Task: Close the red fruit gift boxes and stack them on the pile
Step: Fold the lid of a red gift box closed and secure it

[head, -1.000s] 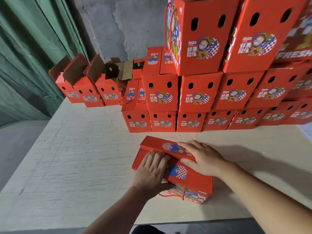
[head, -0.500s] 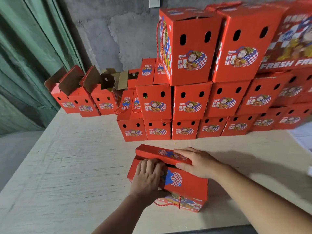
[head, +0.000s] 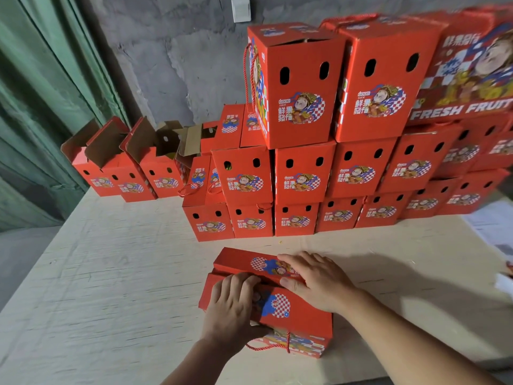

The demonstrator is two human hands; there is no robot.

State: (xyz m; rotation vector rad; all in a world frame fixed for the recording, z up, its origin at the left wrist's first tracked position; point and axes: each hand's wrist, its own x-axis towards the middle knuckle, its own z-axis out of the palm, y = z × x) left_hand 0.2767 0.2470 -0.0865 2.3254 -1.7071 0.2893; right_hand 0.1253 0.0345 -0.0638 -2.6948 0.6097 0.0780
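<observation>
One red gift box (head: 294,315) sits near on the table (head: 111,273); the left hand (head: 233,309) curls into its lid gap, the right hand (head: 316,282) presses flat-fingered on its far flap (head: 244,262). Three open boxes (head: 133,173) stand far left beside the pile (head: 333,173).

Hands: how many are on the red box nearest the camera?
2: left hand grips the near flap of the box; right hand lies flat on the far flap.

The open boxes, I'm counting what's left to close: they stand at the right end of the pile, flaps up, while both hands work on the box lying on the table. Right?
Not quite. In the head view the open boxes stand at the left end of the pile, by the green curtain. The rest holds: flaps up, and left hand and right hand on the box on the table.
</observation>
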